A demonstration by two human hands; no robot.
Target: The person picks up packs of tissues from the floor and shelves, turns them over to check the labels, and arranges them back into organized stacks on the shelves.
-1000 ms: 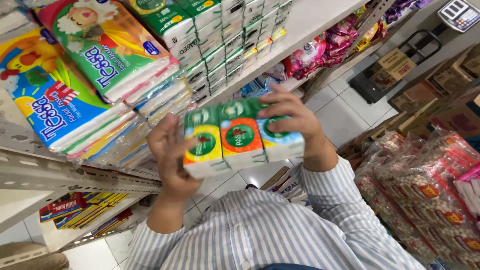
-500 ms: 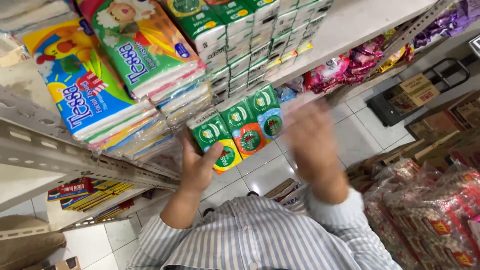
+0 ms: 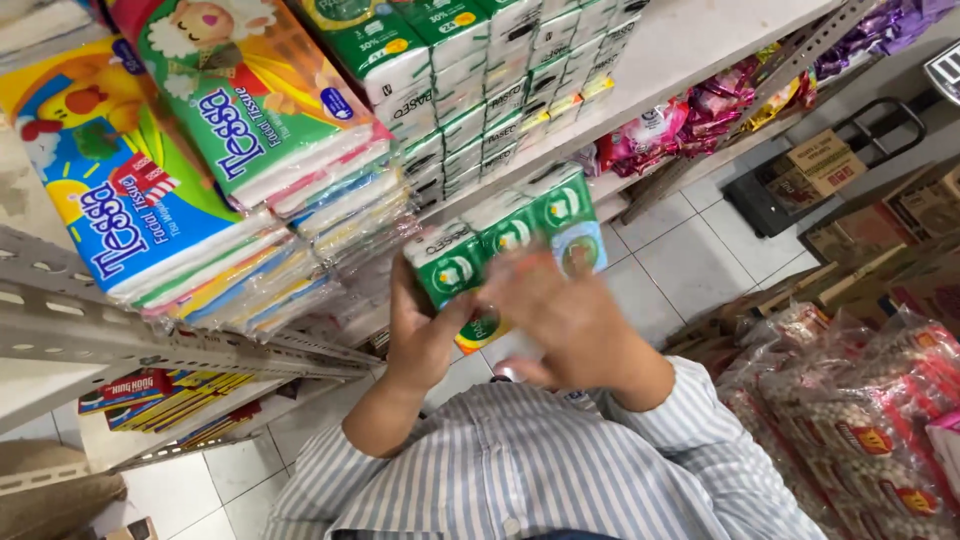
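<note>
Green-topped tissue multipack (image 3: pixel 505 240) gripped by left hand (image 3: pixel 425 330), raised nearer shelf (image 3: pixel 700 40) than before; right hand (image 3: pixel 560 310) on front (blurred, finger closure unclear).

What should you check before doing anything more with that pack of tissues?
1. Left hand grips the tissue multipack at its end: ok.
2. Right hand lies on the pack's front: ok, though blurred.
3. Pack is whole, three bundles side by side: ok.
4. Pack's underside is undamaged: cannot tell, hidden.
5. Pack is apart from the shelf edge: ok.
6. Stacked tissue packs on the shelf sit steady: cannot tell.
</note>
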